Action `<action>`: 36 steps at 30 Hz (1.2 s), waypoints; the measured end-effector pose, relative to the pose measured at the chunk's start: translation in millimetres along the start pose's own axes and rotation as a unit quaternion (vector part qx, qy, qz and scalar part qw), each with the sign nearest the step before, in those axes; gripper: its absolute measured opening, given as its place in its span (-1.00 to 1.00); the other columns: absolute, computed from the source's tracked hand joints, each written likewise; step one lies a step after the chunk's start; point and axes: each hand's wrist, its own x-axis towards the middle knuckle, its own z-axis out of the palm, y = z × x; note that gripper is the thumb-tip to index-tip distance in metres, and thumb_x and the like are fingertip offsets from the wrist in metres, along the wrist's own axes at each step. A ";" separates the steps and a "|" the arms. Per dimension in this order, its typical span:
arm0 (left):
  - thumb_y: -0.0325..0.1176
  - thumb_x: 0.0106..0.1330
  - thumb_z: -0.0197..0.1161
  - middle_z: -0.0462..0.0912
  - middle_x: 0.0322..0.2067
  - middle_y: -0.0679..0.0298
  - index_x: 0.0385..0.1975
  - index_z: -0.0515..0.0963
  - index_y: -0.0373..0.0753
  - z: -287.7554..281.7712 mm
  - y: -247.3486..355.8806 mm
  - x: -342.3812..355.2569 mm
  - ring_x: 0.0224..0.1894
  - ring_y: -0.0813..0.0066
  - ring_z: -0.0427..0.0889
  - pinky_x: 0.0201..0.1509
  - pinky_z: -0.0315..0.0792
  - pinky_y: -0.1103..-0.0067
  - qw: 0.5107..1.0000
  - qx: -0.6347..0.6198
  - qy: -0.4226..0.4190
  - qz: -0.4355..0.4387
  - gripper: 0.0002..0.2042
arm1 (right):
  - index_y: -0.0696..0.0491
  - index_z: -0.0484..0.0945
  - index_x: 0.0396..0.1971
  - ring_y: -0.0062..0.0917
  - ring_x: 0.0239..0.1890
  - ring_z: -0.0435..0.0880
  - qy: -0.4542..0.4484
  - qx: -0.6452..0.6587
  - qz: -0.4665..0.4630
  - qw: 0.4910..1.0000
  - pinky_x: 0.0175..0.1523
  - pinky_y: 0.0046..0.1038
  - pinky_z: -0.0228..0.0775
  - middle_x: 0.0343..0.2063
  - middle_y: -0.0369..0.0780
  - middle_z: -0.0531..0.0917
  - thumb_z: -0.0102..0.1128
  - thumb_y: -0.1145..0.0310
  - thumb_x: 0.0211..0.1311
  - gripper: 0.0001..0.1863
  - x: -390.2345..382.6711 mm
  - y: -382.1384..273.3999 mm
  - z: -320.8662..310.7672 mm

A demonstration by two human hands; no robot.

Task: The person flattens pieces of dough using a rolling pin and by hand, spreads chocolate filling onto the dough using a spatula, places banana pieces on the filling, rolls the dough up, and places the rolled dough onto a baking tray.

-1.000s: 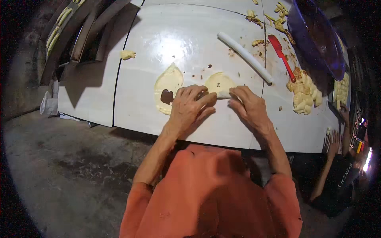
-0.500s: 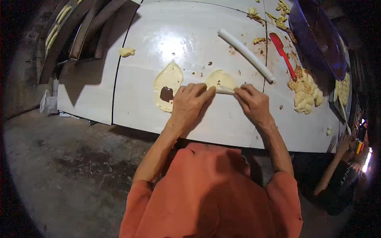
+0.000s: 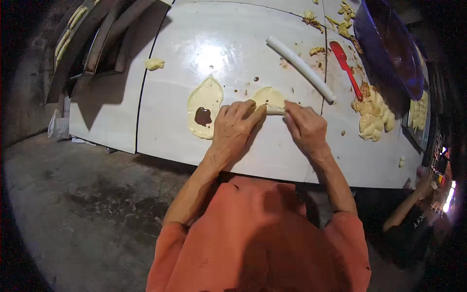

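Note:
A flattened piece of dough [image 3: 268, 95] lies on the white table, its near edge folded over into a short roll. My left hand [image 3: 232, 121] pinches the left end of that roll, fingers curled. At the other end, my right hand [image 3: 306, 125] grips it with thumb and fingers together. Just left of my left hand is a second flat dough piece [image 3: 206, 92], long and pointed at the far end, with a dark brown pool of filling [image 3: 203, 116] on it. Whatever lies inside the roll is hidden.
A white rolling pin [image 3: 301, 69] lies slantwise beyond my right hand. Farther right are a red spatula [image 3: 346, 68], a heap of dough pieces [image 3: 373, 119] and a large dark blue basin [image 3: 384, 53]. A small dough lump [image 3: 154, 64] sits left. Another person's arm [image 3: 406, 207] shows at lower right.
The near edge of the dough is rolled slightly farther away from me. My right hand has shifted a little left and inward. The other person's arm at lower right has moved.

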 end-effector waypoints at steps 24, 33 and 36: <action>-0.31 0.22 0.43 0.66 -0.22 0.23 -0.08 0.69 -0.10 -5.3 -17.3 32.7 -0.26 0.26 0.65 -0.27 0.47 0.36 0.999 0.021 0.022 -0.027 -0.74 | 0.02 0.62 0.10 -0.29 -0.01 0.65 -0.045 -0.031 -0.023 0.998 0.03 -0.25 0.48 -0.01 -0.17 0.67 0.30 0.42 0.21 -0.59 34.7 6.1 5.9; -0.36 0.30 0.36 0.67 -0.11 0.20 0.01 0.67 -0.10 -3.3 -16.6 47.9 -0.17 0.24 0.65 -0.21 0.49 0.31 0.997 0.038 -0.002 -0.068 -0.72 | 0.04 0.59 0.14 -0.29 -0.01 0.64 -0.069 -0.028 -0.018 0.997 0.07 -0.27 0.45 0.02 -0.17 0.68 0.21 0.44 0.28 -0.59 47.4 13.0 15.3; -0.37 0.29 0.37 0.67 -0.13 0.15 -0.03 0.68 -0.14 -9.3 -14.2 43.9 -0.20 0.20 0.66 -0.21 0.49 0.29 0.998 0.000 0.005 -0.062 -0.74 | 0.06 0.59 0.15 -0.28 -0.01 0.64 -0.015 0.003 0.009 1.000 0.08 -0.27 0.47 0.01 -0.18 0.68 0.22 0.48 0.27 -0.58 37.0 6.7 7.6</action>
